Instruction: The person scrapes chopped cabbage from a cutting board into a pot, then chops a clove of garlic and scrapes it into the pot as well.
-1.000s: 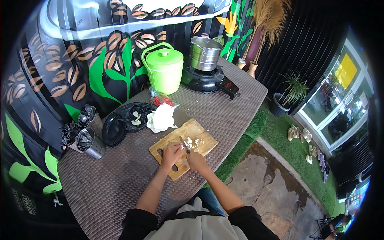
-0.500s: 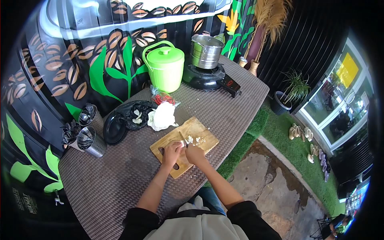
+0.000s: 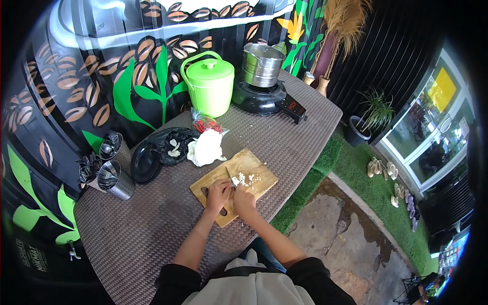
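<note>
Two bare hands work over one wooden cutting board point(image 3: 248, 160) at the near right of one woven table point(image 3: 145, 229). The right hand point(image 3: 244, 197) is closed round one knife point(image 3: 230, 174), its blade angled away to the far left over the board; the left hand point(image 3: 218, 194), fingers bent, lies just beside it, and I cannot tell whether it pinches anything. Chopped white pieces point(image 3: 242, 179), too small to count, lie on the board just beyond the knuckles. Farther off stand one crumpled white bundle point(image 3: 206, 150), one clear bag of red items point(image 3: 207, 125), one black bag point(image 3: 178, 141) with pale scraps and at least one black plate point(image 3: 146, 165). Three cutlery holders point(image 3: 120, 184) cluster at the left; one lidded green bucket point(image 3: 210, 91) and one steel pot point(image 3: 263, 70) on one black burner point(image 3: 258, 97) stand at the far side. The board's right corner comes near the table's right edge, leaving a narrow strip there; its far left side nearly meets the white bundle. Wider room lies left, toward the holders, and beyond the board, toward the burner.
</note>
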A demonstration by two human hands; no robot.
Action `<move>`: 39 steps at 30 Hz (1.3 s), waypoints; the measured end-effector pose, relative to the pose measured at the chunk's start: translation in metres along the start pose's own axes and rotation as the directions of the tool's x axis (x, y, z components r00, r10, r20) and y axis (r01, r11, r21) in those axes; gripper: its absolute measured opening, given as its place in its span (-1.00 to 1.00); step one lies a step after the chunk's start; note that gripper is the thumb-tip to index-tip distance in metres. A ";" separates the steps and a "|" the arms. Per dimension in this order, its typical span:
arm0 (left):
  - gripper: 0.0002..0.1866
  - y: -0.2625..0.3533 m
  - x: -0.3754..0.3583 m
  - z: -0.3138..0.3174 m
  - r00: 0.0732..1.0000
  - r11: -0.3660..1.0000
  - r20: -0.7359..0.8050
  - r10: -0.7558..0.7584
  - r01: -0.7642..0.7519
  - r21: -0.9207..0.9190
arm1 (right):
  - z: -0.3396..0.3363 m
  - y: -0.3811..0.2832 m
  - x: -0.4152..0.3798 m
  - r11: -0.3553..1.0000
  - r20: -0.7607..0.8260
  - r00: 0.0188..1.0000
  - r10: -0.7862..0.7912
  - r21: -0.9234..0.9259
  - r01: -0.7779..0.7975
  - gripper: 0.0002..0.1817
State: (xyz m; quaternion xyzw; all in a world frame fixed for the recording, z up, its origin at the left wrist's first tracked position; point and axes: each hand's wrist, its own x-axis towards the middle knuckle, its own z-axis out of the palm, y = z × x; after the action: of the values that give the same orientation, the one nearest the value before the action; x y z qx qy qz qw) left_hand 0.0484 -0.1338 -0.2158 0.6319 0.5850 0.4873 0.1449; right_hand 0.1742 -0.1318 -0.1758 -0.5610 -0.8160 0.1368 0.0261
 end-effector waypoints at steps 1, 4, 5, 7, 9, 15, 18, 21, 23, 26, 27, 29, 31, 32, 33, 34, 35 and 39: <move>-0.85 0.001 -0.001 0.000 1.000 0.999 0.007 -0.028 0.029 -0.019 | -0.005 0.004 0.006 0.997 0.004 0.997 -0.078 -0.016 0.078 -0.72; -0.85 0.003 0.000 -0.003 1.000 1.000 0.019 0.005 -0.005 -0.002 | -0.023 0.014 0.013 0.979 0.036 0.979 -0.202 -0.030 0.204 -0.73; -0.85 0.003 0.002 -0.003 1.000 1.000 0.016 0.008 -0.008 -0.003 | -0.025 0.011 0.009 0.978 0.033 0.979 -0.203 -0.033 0.204 -0.73; -0.86 -0.001 0.001 -0.002 0.999 0.999 0.019 -0.027 0.027 -0.021 | -0.022 0.006 -0.006 0.997 0.064 0.998 -0.004 0.078 -0.001 -0.70; -0.86 -0.007 0.001 0.002 0.998 0.993 0.009 -0.061 0.061 -0.097 | -0.017 0.002 -0.021 0.999 0.062 0.998 -0.001 0.047 -0.002 -0.70; -0.87 -0.005 0.000 0.000 0.999 0.995 -0.019 -0.042 0.040 -0.095 | 0.000 -0.009 -0.022 0.991 -0.001 0.994 0.105 0.086 -0.104 -0.72; -0.87 0.000 -0.001 -0.001 0.999 0.998 -0.013 -0.033 0.032 -0.054 | -0.016 0.000 -0.003 0.998 -0.014 1.000 0.007 0.057 -0.006 -0.71; -0.86 0.002 -0.003 -0.001 0.999 0.999 -0.018 -0.043 0.042 -0.024 | -0.013 0.012 0.010 0.989 0.009 1.000 -0.006 0.147 0.005 -0.67; -0.85 0.003 -0.001 -0.002 0.999 0.999 -0.033 -0.040 0.040 0.013 | -0.020 0.011 0.002 0.978 0.081 0.997 0.005 0.206 -0.022 -0.65; -0.87 0.005 -0.002 -0.003 0.998 0.998 -0.024 -0.059 0.059 -0.019 | -0.017 0.002 -0.019 0.983 0.067 0.995 0.071 0.166 -0.081 -0.66; -0.88 0.004 -0.002 -0.003 0.998 0.998 -0.021 -0.052 0.051 -0.027 | -0.013 0.001 -0.023 0.983 0.071 0.995 0.070 0.166 -0.081 -0.66; -0.89 0.003 -0.002 -0.004 0.999 0.998 -0.018 -0.047 0.046 -0.033 | -0.007 -0.003 -0.028 0.979 0.023 0.995 0.095 0.179 -0.097 -0.67; -0.89 0.005 -0.001 -0.004 0.999 0.999 -0.028 -0.038 0.038 -0.013 | 0.004 -0.002 -0.026 0.983 0.026 0.995 0.094 0.153 -0.097 -0.67; -0.89 0.006 -0.001 -0.004 0.999 0.999 -0.026 -0.037 0.037 -0.016 | 0.009 -0.001 -0.024 0.987 0.026 0.995 0.094 0.126 -0.097 -0.67; -0.89 0.006 -0.001 -0.004 0.999 1.000 -0.034 -0.029 0.029 -0.010 | 0.010 -0.002 -0.022 0.987 0.024 0.995 0.097 0.124 -0.100 -0.67; -0.89 0.007 0.000 -0.004 0.999 1.000 -0.041 -0.020 0.020 -0.002 | 0.011 -0.006 -0.018 0.988 0.021 0.993 0.113 0.106 -0.115 -0.67; -0.89 0.007 0.000 -0.003 0.999 1.000 -0.040 -0.016 0.016 -0.002 | 0.011 -0.008 -0.014 0.988 0.017 0.992 0.127 0.089 -0.128 -0.67; -0.88 0.013 -0.002 -0.008 0.999 0.990 -0.037 0.025 -0.019 0.140 | -0.005 0.013 0.004 0.992 -0.018 0.999 0.029 0.120 -0.026 -0.66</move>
State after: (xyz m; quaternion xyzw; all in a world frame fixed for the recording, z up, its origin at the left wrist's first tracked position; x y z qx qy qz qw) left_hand 0.0500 -0.1423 -0.2033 0.6374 0.6134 0.4588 0.0834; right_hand 0.1855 -0.1225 -0.1750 -0.5710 -0.7982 0.1803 0.0659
